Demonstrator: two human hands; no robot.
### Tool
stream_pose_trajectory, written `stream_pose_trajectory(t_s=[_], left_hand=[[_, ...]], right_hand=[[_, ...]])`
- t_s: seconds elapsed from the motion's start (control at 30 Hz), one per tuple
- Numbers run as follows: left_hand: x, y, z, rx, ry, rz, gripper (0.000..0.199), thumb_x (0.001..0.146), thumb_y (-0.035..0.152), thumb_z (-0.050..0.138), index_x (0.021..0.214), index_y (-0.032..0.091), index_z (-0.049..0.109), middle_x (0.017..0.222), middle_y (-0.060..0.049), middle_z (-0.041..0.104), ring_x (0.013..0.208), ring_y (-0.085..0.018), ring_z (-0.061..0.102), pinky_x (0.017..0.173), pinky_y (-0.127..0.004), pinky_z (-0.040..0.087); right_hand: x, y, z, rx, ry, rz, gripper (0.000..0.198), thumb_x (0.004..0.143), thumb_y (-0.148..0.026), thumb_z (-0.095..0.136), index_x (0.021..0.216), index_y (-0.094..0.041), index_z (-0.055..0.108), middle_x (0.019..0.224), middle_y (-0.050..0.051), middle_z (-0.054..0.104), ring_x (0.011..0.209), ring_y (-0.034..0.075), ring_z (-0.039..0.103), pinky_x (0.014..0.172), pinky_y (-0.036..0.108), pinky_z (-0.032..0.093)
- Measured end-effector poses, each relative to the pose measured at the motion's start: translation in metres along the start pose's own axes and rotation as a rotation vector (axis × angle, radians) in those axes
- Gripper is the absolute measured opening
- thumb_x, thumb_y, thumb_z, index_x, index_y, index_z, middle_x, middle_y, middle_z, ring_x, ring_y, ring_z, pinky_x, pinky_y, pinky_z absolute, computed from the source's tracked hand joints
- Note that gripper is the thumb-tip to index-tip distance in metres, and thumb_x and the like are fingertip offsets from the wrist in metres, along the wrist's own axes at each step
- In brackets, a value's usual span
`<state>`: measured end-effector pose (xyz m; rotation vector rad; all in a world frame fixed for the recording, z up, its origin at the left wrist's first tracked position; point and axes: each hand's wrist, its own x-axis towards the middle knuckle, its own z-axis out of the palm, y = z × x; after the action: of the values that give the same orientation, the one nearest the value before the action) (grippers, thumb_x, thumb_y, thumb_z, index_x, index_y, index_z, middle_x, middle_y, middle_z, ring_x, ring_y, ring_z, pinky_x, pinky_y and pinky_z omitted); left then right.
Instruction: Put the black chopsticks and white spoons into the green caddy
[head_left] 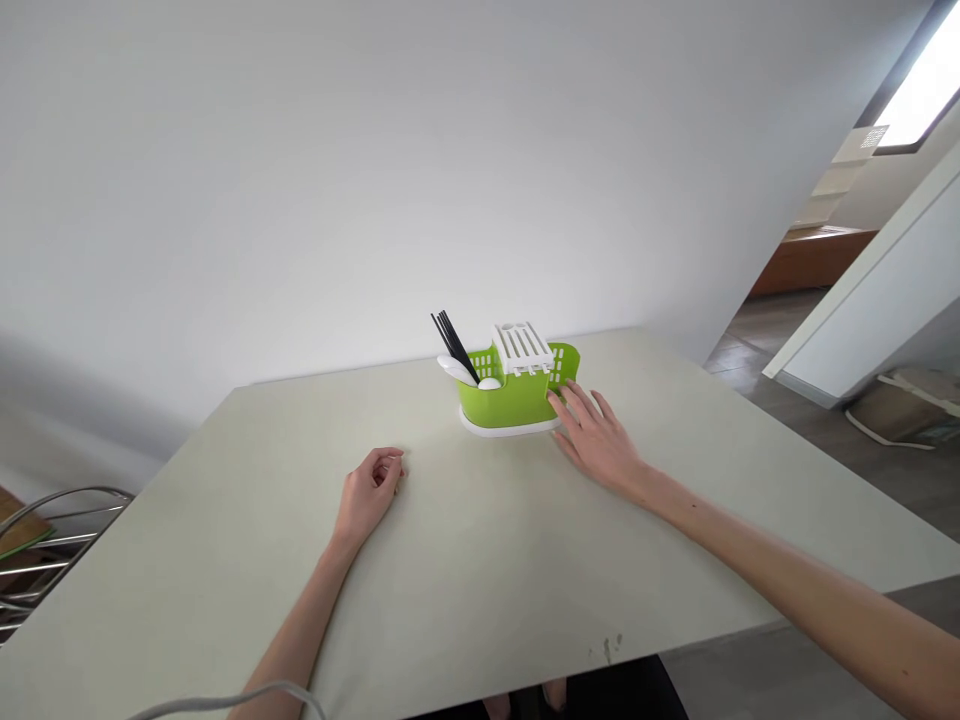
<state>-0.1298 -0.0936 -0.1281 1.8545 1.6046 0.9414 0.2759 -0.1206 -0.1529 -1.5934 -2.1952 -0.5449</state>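
Note:
A green utensil caddy (510, 405) with a white base and a white slotted top (523, 347) stands near the wall on the table. Black chopsticks (455, 342) and white spoons (457, 370) lean in its left compartment. At the caddy's right end, my right hand (596, 435) has its fingers spread, with the fingertips at the front right side; whether they press on it I cannot tell. My left hand (373, 482) rests on the table to the left and nearer me, its fingers curled together with nothing visible in them.
The pale table (450, 580) meets a white wall (337, 180) at the back. A grey cable (225, 700) crosses my left forearm at the bottom. Metal rails (60, 540) stand at the far left. To the right are a floor and a white partition (870, 270).

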Motion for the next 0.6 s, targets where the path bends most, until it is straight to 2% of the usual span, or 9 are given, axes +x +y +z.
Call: stream_pose_trajectory(t_s=[0.17, 0.47, 0.6], left_hand=[[-0.001, 0.002, -0.001, -0.005, 0.003, -0.007, 0.03, 0.092, 0.046, 0.055, 0.106, 0.023, 0.068, 0.079, 0.001, 0.071, 0.062, -0.015, 0.059, 0.064, -0.028, 0.047], [-0.002, 0.009, -0.003, 0.004, -0.013, -0.023, 0.03, 0.092, 0.046, 0.054, 0.107, 0.023, 0.068, 0.079, 0.001, 0.071, 0.062, -0.015, 0.057, 0.064, -0.028, 0.048], [-0.004, 0.012, -0.002, 0.009, -0.005, -0.022, 0.031, 0.093, 0.046, 0.053, 0.107, 0.023, 0.068, 0.079, 0.001, 0.071, 0.064, -0.016, 0.058, 0.065, -0.028, 0.048]], right_hand=[[0.006, 0.028, 0.004, -0.006, -0.029, -0.027, 0.061, 0.106, -0.025, 0.041, 0.165, -0.014, 0.029, 0.164, 0.022, 0.042, 0.159, 0.034, 0.03, 0.122, 0.058, 0.035], [0.0, 0.096, 0.015, -0.089, -0.129, 0.104, 0.068, 0.101, -0.034, 0.044, 0.165, -0.014, 0.028, 0.169, 0.02, 0.036, 0.163, 0.036, 0.015, 0.128, 0.058, 0.022], [-0.008, 0.134, 0.02, -0.103, -0.182, 0.163, 0.071, 0.1, -0.038, 0.043, 0.165, -0.014, 0.028, 0.171, 0.019, 0.033, 0.162, 0.035, 0.016, 0.128, 0.057, 0.021]])
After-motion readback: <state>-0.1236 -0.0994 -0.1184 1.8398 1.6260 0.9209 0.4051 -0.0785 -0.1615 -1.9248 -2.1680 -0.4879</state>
